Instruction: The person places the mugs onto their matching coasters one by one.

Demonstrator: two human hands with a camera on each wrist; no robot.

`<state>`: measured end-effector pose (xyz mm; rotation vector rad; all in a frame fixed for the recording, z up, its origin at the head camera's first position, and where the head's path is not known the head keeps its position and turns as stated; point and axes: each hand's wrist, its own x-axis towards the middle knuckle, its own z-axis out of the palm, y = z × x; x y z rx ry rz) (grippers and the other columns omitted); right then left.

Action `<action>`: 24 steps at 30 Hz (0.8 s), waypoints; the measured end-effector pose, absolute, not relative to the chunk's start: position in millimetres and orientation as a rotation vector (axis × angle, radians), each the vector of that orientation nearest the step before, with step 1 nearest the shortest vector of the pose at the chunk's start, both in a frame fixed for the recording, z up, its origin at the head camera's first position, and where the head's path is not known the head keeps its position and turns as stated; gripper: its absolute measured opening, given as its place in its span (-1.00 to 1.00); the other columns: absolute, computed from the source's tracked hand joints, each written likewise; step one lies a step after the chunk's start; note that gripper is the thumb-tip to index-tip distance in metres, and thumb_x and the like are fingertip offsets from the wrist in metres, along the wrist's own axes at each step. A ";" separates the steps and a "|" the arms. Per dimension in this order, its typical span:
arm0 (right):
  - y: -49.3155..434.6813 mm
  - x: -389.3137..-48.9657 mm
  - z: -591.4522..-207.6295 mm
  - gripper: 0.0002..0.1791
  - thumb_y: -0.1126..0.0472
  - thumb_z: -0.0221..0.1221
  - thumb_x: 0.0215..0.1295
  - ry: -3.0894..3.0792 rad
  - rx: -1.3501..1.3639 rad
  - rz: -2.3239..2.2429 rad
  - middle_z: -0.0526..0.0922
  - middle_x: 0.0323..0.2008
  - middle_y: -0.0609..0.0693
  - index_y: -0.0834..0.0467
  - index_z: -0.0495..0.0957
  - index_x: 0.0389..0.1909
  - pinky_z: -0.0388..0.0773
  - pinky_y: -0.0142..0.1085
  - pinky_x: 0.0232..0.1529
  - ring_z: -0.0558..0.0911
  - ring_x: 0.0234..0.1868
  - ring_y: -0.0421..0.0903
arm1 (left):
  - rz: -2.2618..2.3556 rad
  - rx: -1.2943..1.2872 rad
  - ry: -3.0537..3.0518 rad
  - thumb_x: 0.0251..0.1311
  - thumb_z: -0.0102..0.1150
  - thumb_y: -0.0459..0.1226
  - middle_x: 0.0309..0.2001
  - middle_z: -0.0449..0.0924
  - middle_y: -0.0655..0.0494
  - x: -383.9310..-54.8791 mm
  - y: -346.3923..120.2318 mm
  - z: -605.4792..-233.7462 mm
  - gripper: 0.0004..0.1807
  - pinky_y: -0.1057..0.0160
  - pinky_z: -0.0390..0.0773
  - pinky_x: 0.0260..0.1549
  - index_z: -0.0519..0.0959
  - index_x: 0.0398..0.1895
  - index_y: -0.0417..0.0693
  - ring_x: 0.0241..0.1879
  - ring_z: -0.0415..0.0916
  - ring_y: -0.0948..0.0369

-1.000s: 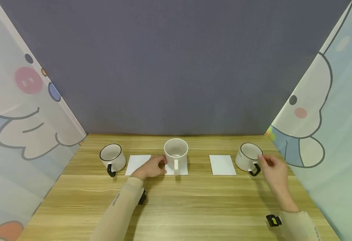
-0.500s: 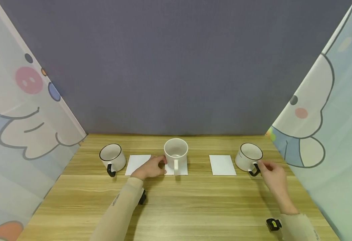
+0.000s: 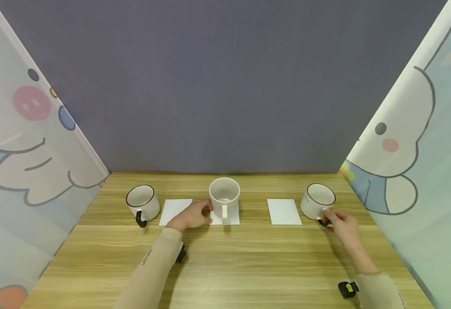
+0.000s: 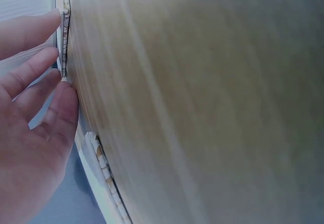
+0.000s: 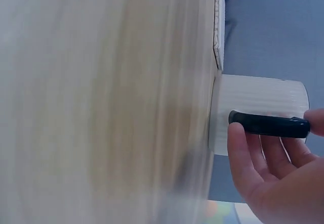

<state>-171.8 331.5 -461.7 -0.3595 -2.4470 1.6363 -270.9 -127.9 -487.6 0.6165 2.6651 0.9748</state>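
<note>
A plain white mug (image 3: pixel 224 191) stands upright on the middle white square coaster (image 3: pixel 234 218), its handle facing me. At that coaster's left side rests my left hand (image 3: pixel 195 214); in the left wrist view its slightly bent fingertips (image 4: pixel 50 54) touch the coaster's thin edge (image 4: pixel 65 37). At the right, a white mug with a black rim (image 3: pixel 311 208) stands on the bare table. My right hand (image 3: pixel 345 227) pinches its black handle (image 5: pixel 271 124), the thumb at the upper end and a finger at the lower end in the right wrist view.
A second black-rimmed mug (image 3: pixel 149 208) stands at the left, its handle towards me. White coasters lie left (image 3: pixel 173 209) and right (image 3: pixel 284 211) of the middle one. A grey panel (image 3: pixel 225 86) closes off the wooden table's back, and patterned cloths flank both sides.
My right hand has moved from beside the right mug's rim down and left onto its black handle, and now pinches it. My left hand stays by the middle coaster.
</note>
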 end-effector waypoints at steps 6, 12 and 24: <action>334.7 -175.3 -462.7 -0.60 0.14 0.07 0.57 -2.281 -0.331 1.968 0.66 -0.35 -0.10 0.49 0.57 -0.09 0.71 -0.25 -0.16 0.66 -0.26 -0.24 | 0.971 0.606 2.655 0.14 0.45 -0.30 0.16 0.60 0.00 -269.8 -128.1 -486.2 -0.70 -0.23 0.14 0.40 0.51 -0.16 0.03 0.27 0.35 -0.08; 336.8 -178.2 -462.1 -0.66 0.19 0.05 0.58 -2.198 -0.256 2.135 0.66 -0.36 -0.03 0.43 0.59 -0.19 0.71 -0.24 -0.16 0.67 -0.29 -0.15 | 0.972 0.606 2.660 0.14 0.45 -0.31 0.17 0.60 -0.02 -268.7 -127.1 -483.4 -0.71 -0.24 0.09 0.42 0.51 -0.16 0.01 0.26 0.35 -0.09; 337.7 -179.9 -463.1 -0.70 0.21 0.00 0.59 -2.212 -0.297 2.134 0.62 -0.43 -0.07 0.33 0.58 -0.26 0.68 -0.25 -0.22 0.65 -0.38 -0.18 | 0.944 0.589 2.690 0.12 0.47 -0.31 0.09 0.61 0.04 -267.6 -125.1 -482.3 -0.71 -0.23 0.24 0.34 0.53 -0.17 0.01 0.18 0.39 -0.05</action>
